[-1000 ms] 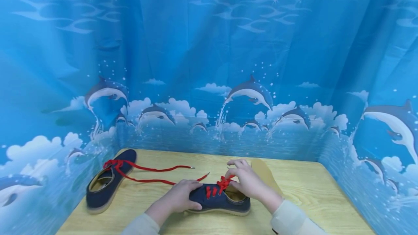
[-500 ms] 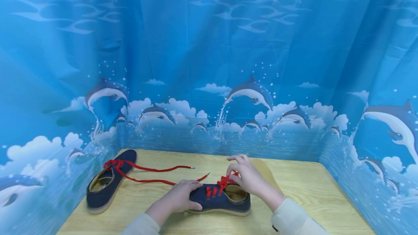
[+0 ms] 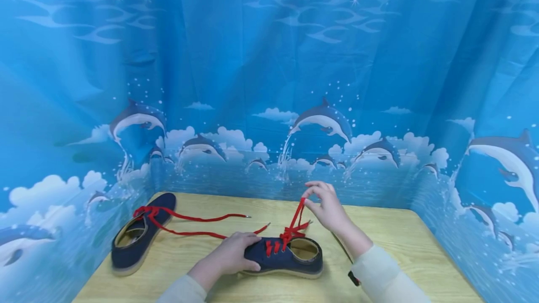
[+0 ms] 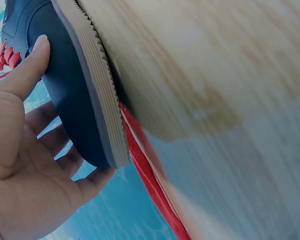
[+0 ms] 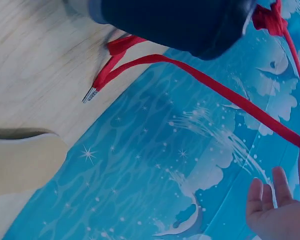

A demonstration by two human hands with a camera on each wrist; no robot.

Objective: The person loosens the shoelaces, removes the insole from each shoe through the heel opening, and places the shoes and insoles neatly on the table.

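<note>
A navy shoe (image 3: 290, 262) with red laces lies in front of me, toe to the left. My left hand (image 3: 233, 254) grips its toe, thumb on the near side; in the left wrist view the thumb and fingers (image 4: 32, 67) span the toe. Above the shoe's opening my right hand (image 3: 330, 207) pinches a red lace (image 3: 300, 207) between thumb and forefinger, drawing it up taut from the knot (image 3: 288, 234). In the right wrist view the lace (image 5: 220, 89) stretches to the fingertips, and a metal-tipped end (image 5: 91, 95) hangs beyond the shoe.
A second navy shoe (image 3: 132, 257) stands at the left, its long untied red laces (image 3: 198, 233) trailing right across the wooden table (image 3: 404, 251). A tan insole-shaped piece (image 5: 25, 162) lies near the right forearm, mostly hidden in the head view. A dolphin-print curtain (image 3: 269, 83) surrounds the table.
My right hand has risen from the knot, pulling a length of red lace upward. A metal-tipped lace end now shows beside the knot. My left hand and the shoe stay put.
</note>
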